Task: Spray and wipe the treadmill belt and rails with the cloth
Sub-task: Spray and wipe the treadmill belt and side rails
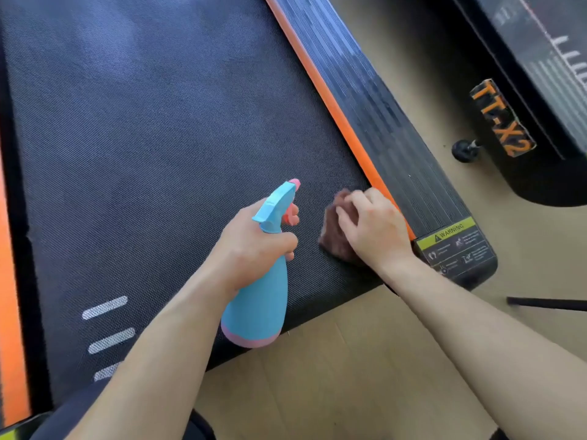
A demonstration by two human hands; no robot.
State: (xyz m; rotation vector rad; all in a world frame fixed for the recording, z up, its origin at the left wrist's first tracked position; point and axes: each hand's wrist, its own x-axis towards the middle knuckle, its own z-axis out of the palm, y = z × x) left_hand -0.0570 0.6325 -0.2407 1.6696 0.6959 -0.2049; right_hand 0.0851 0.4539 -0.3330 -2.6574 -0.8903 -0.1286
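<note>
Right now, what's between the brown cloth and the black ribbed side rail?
Only the orange strip edging the belt, seen in the head view; the right hand on the cloth overlaps it beside the rail.

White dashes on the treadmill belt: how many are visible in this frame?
3, stacked at the lower left of the belt: top dash, middle dash, and bottom dash. The bottom one is partly covered by the left forearm, which may hide more.

Blue spray bottle [257,300] with pink base and trigger; brown cloth [336,236]; black woven belt [158,138]; orange-edged, ribbed black rail [390,128].
</note>
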